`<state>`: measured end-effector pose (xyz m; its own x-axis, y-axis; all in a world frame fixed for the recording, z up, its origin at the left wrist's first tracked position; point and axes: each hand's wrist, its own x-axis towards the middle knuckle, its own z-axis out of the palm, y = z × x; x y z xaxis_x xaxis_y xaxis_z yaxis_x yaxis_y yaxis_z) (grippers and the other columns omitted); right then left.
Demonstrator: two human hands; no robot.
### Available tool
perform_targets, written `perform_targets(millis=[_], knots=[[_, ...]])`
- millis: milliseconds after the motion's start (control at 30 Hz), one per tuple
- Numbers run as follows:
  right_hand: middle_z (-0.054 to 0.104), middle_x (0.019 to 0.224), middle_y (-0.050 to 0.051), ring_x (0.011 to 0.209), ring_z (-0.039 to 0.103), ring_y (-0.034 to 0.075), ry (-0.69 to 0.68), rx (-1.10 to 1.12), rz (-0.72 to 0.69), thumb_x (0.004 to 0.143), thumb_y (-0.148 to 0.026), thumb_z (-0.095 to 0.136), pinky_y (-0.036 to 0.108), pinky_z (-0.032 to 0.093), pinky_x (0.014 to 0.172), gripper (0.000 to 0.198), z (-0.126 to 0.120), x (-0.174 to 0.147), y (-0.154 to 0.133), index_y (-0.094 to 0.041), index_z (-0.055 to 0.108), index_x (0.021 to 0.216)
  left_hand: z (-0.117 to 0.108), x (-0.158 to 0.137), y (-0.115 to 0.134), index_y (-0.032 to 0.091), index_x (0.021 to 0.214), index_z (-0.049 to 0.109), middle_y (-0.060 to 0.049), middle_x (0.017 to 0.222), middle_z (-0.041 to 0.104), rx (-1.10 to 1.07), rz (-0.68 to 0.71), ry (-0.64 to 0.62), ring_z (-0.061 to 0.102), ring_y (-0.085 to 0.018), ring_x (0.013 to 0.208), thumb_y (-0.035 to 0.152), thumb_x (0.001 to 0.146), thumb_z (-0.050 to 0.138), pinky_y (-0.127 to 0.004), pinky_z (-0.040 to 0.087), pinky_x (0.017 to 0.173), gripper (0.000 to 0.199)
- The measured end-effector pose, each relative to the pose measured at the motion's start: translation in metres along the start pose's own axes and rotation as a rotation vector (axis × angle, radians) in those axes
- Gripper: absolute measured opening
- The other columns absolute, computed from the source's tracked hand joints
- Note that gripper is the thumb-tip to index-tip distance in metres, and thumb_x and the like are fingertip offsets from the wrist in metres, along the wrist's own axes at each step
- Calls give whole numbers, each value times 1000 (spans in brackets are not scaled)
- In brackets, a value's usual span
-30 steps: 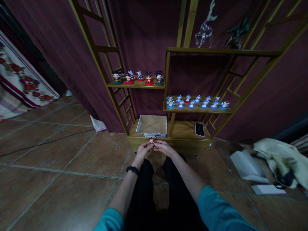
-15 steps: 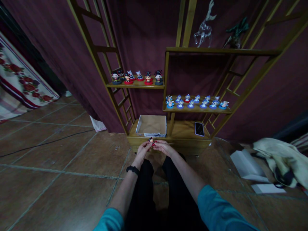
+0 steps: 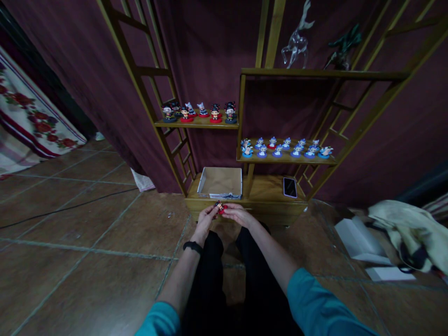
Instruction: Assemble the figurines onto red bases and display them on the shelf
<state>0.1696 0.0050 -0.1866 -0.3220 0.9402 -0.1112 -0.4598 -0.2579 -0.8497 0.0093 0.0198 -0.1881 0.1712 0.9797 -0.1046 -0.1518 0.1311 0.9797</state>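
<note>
A small figurine (image 3: pixel 220 207) with dark hair and a red base is held between my two hands, just in front of the cardboard box. The fingers of my left hand (image 3: pixel 207 218) pinch it from the left. From the right, my right hand (image 3: pixel 238 214) grips its red base. On the upper left shelf (image 3: pixel 203 122) stand several similar figurines (image 3: pixel 215 114) with red or dark bases. Several blue and white figurines (image 3: pixel 278 150) line the lower right shelf (image 3: pixel 290 160).
An open cardboard box (image 3: pixel 221 181) sits on the bottom board, with a phone (image 3: pixel 290 187) to its right. Higher up stand a clear deer ornament (image 3: pixel 297 44) and a dark green statue (image 3: pixel 345 46). White boxes (image 3: pixel 362 242) and a pale cloth bag (image 3: pixel 413 228) lie on the floor at right.
The figurine has turned slightly in my fingers, and more of its red front shows. Both hands stay in nearly the same place.
</note>
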Motion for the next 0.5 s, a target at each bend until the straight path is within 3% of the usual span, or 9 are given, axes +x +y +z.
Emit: perform_targets(millis=[500], knots=[[65, 95, 5, 93, 61, 19, 2, -11, 0, 53, -17, 75, 40, 43, 90, 42, -6, 4, 9, -18, 60, 92, 0, 1, -1, 16, 84, 69, -8, 86, 68, 11, 17, 34, 57, -13, 68, 41, 58, 71, -22, 39, 58, 37]])
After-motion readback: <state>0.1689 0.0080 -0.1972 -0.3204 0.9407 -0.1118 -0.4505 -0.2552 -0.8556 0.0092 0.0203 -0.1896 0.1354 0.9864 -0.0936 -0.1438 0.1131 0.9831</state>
